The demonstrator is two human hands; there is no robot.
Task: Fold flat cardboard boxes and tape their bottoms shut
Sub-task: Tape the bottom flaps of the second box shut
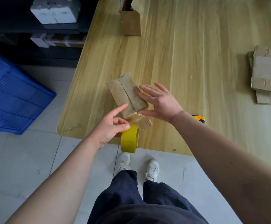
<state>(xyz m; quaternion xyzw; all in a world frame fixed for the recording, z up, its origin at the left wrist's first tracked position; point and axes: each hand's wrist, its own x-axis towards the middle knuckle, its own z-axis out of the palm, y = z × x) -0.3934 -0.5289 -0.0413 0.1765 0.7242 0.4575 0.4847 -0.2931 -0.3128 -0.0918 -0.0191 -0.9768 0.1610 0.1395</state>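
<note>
Box [126,92], seam up, runs lengthwise away from the left hand [110,126] — which pinches the tape roll [130,139] at its near end; right hand [160,101] rests flat-fingered alongside.

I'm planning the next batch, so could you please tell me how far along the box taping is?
Done: one folded box stands far back on the table. In hand: the right hand steadies a second box, flaps closed; the left hand holds the yellow tape roll, strip stuck to the box's near end. Left: the stack of flat boxes.
</note>
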